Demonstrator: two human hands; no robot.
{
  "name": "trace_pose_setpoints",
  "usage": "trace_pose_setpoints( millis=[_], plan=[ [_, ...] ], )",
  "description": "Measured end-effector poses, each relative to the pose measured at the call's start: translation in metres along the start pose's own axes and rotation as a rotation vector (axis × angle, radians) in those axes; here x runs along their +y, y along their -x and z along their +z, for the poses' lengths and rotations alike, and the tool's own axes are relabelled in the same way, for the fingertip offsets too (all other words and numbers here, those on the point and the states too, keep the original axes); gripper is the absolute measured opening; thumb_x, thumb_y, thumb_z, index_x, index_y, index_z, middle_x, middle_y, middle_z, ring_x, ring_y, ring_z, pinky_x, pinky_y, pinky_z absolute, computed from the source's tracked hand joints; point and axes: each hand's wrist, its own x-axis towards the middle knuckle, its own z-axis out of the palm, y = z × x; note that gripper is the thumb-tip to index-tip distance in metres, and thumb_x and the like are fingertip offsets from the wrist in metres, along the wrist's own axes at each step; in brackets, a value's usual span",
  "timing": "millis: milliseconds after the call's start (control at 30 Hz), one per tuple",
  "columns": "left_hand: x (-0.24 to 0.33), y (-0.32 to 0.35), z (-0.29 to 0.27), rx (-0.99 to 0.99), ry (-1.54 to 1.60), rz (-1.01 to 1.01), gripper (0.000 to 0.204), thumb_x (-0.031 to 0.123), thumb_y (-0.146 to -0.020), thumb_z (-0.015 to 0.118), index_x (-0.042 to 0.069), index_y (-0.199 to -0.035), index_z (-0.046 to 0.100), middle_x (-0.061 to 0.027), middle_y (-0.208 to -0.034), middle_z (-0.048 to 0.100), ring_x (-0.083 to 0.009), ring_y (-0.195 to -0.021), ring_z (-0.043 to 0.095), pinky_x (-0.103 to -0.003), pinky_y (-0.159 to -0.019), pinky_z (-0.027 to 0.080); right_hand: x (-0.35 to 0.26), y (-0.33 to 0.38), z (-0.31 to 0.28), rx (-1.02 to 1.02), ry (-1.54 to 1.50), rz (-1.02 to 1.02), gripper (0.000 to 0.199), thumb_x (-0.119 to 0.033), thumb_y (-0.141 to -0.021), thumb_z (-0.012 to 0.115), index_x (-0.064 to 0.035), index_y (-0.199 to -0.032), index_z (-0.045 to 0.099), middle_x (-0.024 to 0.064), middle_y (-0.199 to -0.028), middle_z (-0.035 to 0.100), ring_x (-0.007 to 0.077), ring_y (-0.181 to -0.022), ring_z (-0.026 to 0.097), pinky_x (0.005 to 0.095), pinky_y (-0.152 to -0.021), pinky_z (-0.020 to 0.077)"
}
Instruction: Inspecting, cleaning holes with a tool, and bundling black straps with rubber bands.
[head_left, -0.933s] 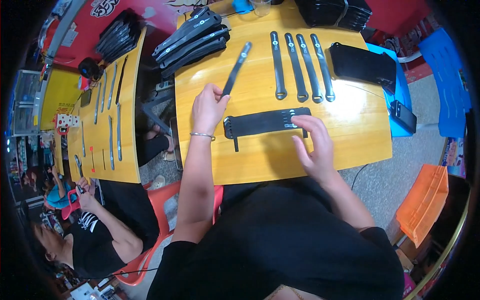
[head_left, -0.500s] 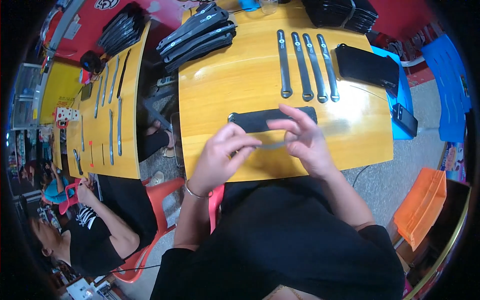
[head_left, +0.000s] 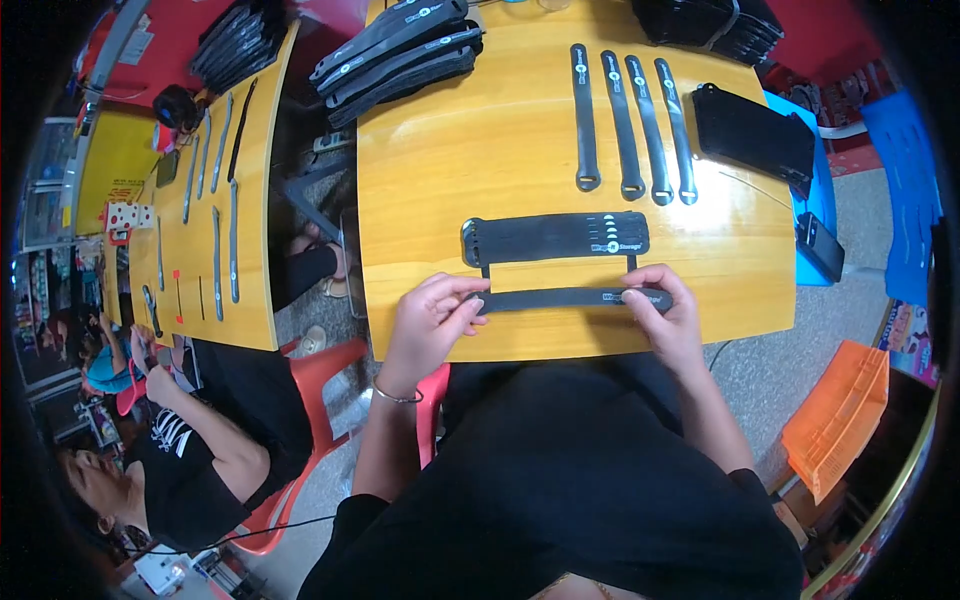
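Observation:
My left hand (head_left: 437,318) pinches the left end of a dark storage strap (head_left: 550,299), and my right hand (head_left: 666,318) has its thumb and fingers closed on the other end. The strap is stretched level just above the table's near edge, with pale print towards its right end. Just beyond it lies a wider black stack of straps (head_left: 545,238) with rounded ends and pale marks at the right. Two narrow black strips (head_left: 486,271) show between that stack and the held strap; how they join is unclear.
Several single straps (head_left: 585,120) lie side by side at the far right of the yellow table (head_left: 450,170), next to a black pouch-like item (head_left: 755,135). Strap piles (head_left: 400,60) stand at the far left. A co-worker (head_left: 200,450) sits left. An orange crate (head_left: 835,420) stands right.
My hands have moved apart, and the strap, earlier seen edge-on between them, is now stretched flat. The right fingers have closed on its end. The view has shifted slightly.

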Motion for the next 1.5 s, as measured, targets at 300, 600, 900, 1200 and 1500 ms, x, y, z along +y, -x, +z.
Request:
trace_pose_setpoints(
  millis=[300,600,900,1200,1500],
  plan=[
    [-0.013,-0.019,-0.004,0.114,0.086,0.051,0.013,-0.001,-0.090,0.055,-0.005,-0.102,0.057,-0.0077,-0.082,0.064,-0.0127,-0.074,0.066,-0.023,-0.066,0.054,0.004,-0.013,-0.007,0.045,-0.090,0.024,0.014,-0.007,-0.091,0.057,-0.0019,-0.104,0.059,-0.0005,-0.081,0.057,0.0047,-0.067,0.053,0.0185,-0.059,0.0444],
    [-0.021,-0.033,0.000,0.234,0.013,0.051,0.009,0.001,-0.087,0.061,-0.002,-0.094,0.056,-0.0026,-0.079,0.060,-0.0057,-0.065,0.059,-0.017,-0.057,0.049,0.009,-0.022,-0.013,0.114,-0.086,0.064,0.013,-0.003,-0.086,0.063,-0.0011,-0.098,0.058,-0.0006,-0.079,0.059,0.0040,-0.064,0.053,0.0173,-0.055,0.0432],
    [-0.020,-0.037,0.004,0.261,-0.004,0.075,0.008,-0.001,-0.086,0.061,-0.001,-0.092,0.055,-0.0009,-0.077,0.058,-0.0025,-0.063,0.056,-0.017,-0.055,0.048,0.012,-0.026,-0.010,0.156,-0.002,0.065,0.014,-0.004,-0.086,0.064,-0.0012,-0.098,0.057,-0.0009,-0.080,0.059,0.0030,-0.064,0.053,0.0166,-0.054,0.0421],
    [-0.021,-0.039,0.004,0.273,-0.012,0.076,0.007,-0.002,-0.085,0.061,-0.002,-0.090,0.056,-0.0002,-0.073,0.057,-0.0017,-0.060,0.054,-0.016,-0.053,0.047,0.009,-0.028,-0.009,0.170,0.002,0.063,0.015,-0.003,-0.086,0.064,-0.0011,-0.097,0.055,-0.0014,-0.080,0.058,0.0020,-0.065,0.052,0.0160,-0.053,0.0416],
    [-0.022,-0.039,0.006,0.307,-0.042,0.105,0.008,-0.004,-0.084,0.062,-0.002,-0.088,0.056,-0.0003,-0.072,0.058,-0.0012,-0.057,0.052,-0.015,-0.049,0.040,0.010,-0.030,-0.008,0.181,0.006,0.050,0.018,-0.003,-0.086,0.065,-0.0017,-0.098,0.052,-0.0020,-0.080,0.054,0.0019,-0.065,0.051,0.0159,-0.053,0.0418]
  ],
)
